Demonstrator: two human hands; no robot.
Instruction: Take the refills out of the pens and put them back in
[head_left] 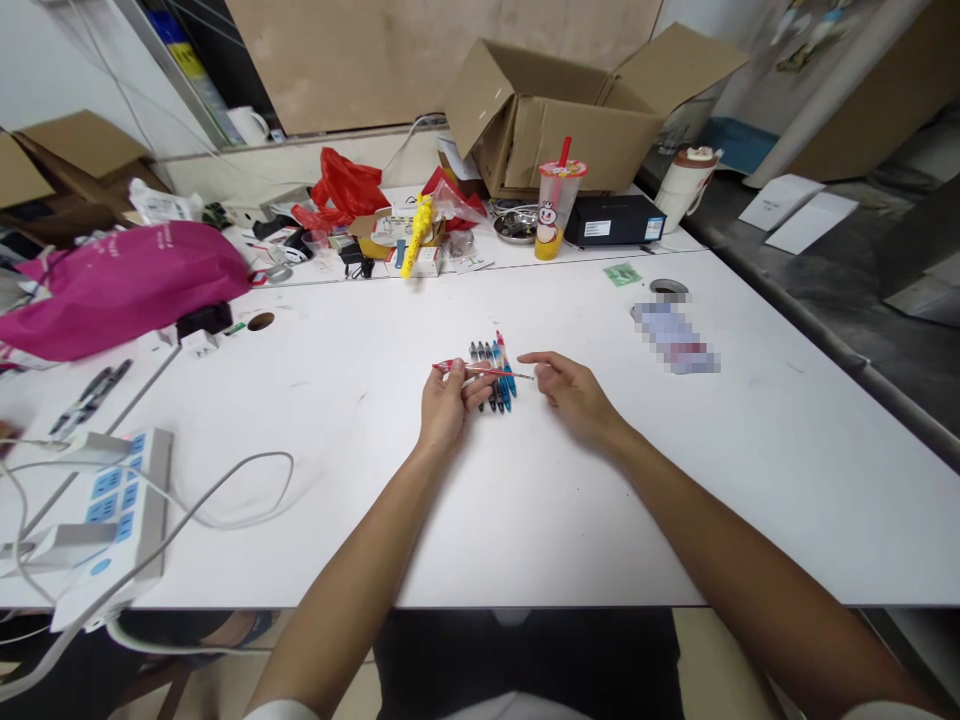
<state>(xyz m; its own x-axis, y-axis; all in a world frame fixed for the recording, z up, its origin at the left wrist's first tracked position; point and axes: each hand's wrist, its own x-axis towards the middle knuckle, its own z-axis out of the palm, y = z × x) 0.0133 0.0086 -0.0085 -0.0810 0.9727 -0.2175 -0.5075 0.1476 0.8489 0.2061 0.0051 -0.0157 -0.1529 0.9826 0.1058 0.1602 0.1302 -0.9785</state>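
My left hand (444,408) is closed around a red pen (474,369), held nearly level above the table. Its right end is thin and pale, reaching toward my right hand (571,392). That hand hovers just right of the thin end, index finger stretched out and the other fingers loosely bent; I see nothing held in it. Under my left fingers lies a row of pens: several black pens (483,350), blue pens (507,400) and another red pen (501,342) at the row's right side. My left hand hides part of the row.
A white power strip (154,510) with looping cables lies at left, near two dark pens (91,398) and a magenta bag (142,285). Behind stand a drink cup (551,200), a black box (616,220) and an open carton (570,140). A blurred-out item (675,338) lies right.
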